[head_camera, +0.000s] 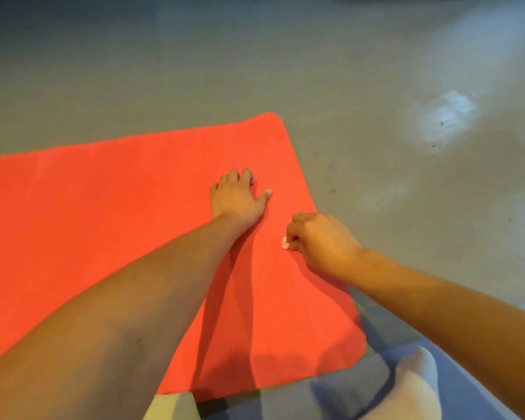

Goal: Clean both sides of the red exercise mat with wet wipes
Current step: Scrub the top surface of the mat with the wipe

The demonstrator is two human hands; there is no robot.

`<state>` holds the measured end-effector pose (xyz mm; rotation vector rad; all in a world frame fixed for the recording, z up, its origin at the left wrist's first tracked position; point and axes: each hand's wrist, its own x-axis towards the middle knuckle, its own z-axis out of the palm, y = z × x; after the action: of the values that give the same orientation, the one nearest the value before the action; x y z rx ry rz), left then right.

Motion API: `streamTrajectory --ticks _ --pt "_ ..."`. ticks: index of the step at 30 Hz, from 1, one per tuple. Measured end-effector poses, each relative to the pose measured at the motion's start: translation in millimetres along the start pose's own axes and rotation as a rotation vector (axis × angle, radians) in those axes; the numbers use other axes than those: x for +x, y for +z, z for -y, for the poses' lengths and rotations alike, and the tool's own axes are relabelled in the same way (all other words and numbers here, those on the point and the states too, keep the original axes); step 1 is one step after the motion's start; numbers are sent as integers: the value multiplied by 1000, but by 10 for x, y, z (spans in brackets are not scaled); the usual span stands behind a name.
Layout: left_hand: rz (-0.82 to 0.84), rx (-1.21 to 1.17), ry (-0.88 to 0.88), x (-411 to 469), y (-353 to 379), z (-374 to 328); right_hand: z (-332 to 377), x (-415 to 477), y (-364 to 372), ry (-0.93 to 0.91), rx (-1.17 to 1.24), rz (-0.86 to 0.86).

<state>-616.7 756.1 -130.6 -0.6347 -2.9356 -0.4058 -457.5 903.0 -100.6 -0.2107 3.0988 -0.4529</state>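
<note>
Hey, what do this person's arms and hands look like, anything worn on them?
The left forearm and right forearm are bare, with no sleeves in view. Neither the left hand nor the right hand wears a glove. No watch, bracelet or ring shows.

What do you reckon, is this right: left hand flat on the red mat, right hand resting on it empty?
Not quite. The right hand is not empty: it pinches a small white wipe on the red mat. The left hand does lie flat on the mat, as the head view shows.
</note>
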Motion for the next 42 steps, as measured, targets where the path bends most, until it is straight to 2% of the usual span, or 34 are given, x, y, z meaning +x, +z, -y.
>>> streamTrajectory --ticks 3,8,14,20,28,37,42 --pt "-144 22 44 -39 144 77 -127 362 50 94 162 -45" --pt "-205 -59 29 10 211 110 -306 1050 7 222 222 -125" --pt "-62 -34 53 50 258 114 -621 2071 -74 380 149 -212" --pt "-25 -11 36 94 261 106 -778 2621 -199 408 71 -231" --pt "-122 72 60 304 195 67 -629 2015 7 143 -148 -216" --pt "-23 2 140 352 272 98 -838 2976 -252 252 -304 -214" --pt "-21 -14 127 341 253 88 -887 3071 -335 287 -258 -182"
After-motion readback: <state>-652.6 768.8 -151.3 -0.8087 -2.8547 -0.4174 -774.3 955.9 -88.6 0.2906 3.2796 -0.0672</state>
